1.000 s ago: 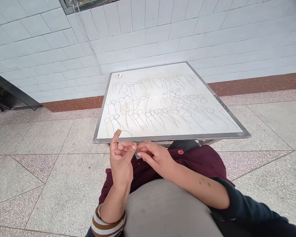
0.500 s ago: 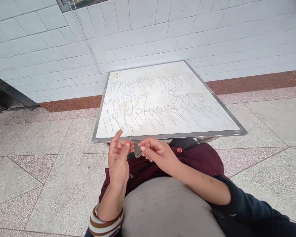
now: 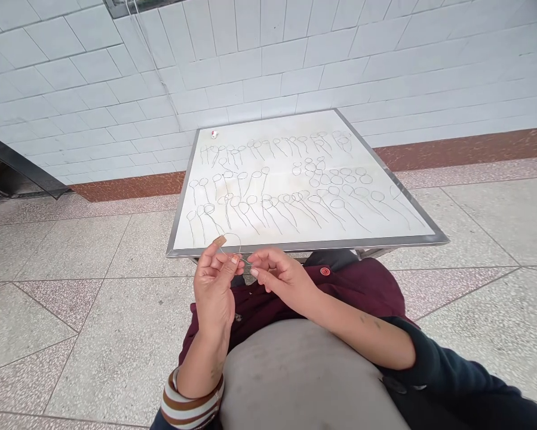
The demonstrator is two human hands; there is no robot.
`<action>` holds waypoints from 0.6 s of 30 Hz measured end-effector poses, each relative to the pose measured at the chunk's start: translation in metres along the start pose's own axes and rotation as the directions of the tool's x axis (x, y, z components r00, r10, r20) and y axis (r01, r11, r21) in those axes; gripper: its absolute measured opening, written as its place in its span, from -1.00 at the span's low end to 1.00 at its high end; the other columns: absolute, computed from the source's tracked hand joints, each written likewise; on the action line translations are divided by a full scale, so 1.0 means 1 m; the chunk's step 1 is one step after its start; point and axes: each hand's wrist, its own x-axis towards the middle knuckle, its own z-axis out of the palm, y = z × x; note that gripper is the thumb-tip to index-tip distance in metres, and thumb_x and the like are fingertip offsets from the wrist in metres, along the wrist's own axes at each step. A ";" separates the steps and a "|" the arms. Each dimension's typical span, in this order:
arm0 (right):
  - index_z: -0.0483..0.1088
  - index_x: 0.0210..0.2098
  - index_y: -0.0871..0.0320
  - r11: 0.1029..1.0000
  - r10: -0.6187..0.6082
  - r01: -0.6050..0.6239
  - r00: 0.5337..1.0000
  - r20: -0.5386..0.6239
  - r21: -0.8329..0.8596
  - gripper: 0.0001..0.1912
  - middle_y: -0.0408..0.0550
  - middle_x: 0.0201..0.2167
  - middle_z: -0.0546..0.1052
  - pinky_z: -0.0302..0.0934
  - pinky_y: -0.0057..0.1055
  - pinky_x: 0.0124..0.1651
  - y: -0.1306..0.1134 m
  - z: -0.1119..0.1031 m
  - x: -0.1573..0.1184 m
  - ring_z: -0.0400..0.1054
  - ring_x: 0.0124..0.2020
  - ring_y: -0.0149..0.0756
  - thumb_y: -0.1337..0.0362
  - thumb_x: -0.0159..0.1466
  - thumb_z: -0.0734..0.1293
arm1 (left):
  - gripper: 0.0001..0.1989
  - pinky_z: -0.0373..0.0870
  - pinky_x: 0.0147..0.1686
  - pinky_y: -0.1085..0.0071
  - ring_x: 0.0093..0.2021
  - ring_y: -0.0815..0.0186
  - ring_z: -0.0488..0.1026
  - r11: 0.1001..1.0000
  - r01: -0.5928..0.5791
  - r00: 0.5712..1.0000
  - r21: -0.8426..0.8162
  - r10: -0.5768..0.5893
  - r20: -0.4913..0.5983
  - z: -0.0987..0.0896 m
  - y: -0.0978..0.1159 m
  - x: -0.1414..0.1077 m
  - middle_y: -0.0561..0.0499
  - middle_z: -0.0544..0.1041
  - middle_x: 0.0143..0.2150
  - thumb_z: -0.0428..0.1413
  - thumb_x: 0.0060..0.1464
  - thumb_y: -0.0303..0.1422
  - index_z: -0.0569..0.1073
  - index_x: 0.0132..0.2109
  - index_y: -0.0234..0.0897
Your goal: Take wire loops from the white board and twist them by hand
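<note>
A thin wire [image 3: 240, 241] bends into a loop between my two hands, just over the table's near edge. My left hand [image 3: 217, 278] pinches it between thumb and fingers; tape or a similar tan wrap [image 3: 220, 240] covers its index fingertip. My right hand [image 3: 279, 278] grips the wire's other end between thumb and forefinger, close beside the left. Beyond them, the white table [image 3: 268, 128] carries rows of looped wires [image 3: 337, 204], many with long straight tails. Smaller wire rings [image 3: 316, 168] are grouped right of the middle.
A small red and white object [image 3: 214, 135] sits at the table's far left corner. The grey metal edging [image 3: 313, 245] runs in front of my hands. Behind the table stands a white tiled wall [image 3: 281, 60] with a hanging cable [image 3: 160, 80]. Speckled floor [image 3: 129, 322] surrounds it.
The wire loop above my left hand has become rounder and tighter. My right hand has shifted slightly left, towards the left hand, and my left index finger has bent inward.
</note>
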 end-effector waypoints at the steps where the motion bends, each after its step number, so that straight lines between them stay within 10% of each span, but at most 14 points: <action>1: 0.37 -0.15 0.07 0.999 -0.047 0.046 0.999 -0.018 -0.015 -0.84 -0.14 -0.33 0.38 0.28 -0.50 -0.51 0.002 0.001 0.000 0.27 -0.45 -0.44 0.19 0.29 0.32 | -0.57 0.39 -0.31 0.49 -0.38 0.44 0.44 1.000 0.000 1.000 0.017 0.000 0.008 0.000 -0.001 0.000 0.13 0.45 -0.45 0.30 -0.02 -0.43 0.48 0.04 -0.23; 11: 0.44 -0.18 0.05 0.959 -0.203 0.188 0.978 -0.049 -0.210 -0.88 -0.08 -0.29 0.41 0.25 -0.43 -0.46 0.008 -0.005 -0.001 0.28 -0.47 -0.42 0.26 0.33 0.27 | -0.57 0.40 -0.30 0.49 -0.38 0.44 0.42 0.990 -0.028 0.996 0.135 0.017 0.087 -0.002 -0.005 -0.001 0.12 0.49 -0.42 0.28 0.02 -0.41 0.45 0.07 -0.18; 18: 0.34 -0.35 0.13 0.967 0.184 -0.203 0.974 0.129 0.156 -0.75 -0.19 -0.47 0.37 0.16 -0.48 -0.45 -0.003 -0.008 0.007 0.21 -0.52 -0.47 0.08 0.31 0.28 | -0.54 0.40 -0.24 0.49 -0.39 0.46 0.42 0.984 -0.035 0.989 0.175 0.009 0.150 -0.003 -0.004 0.000 0.13 0.51 -0.41 0.26 0.04 -0.41 0.44 0.11 -0.16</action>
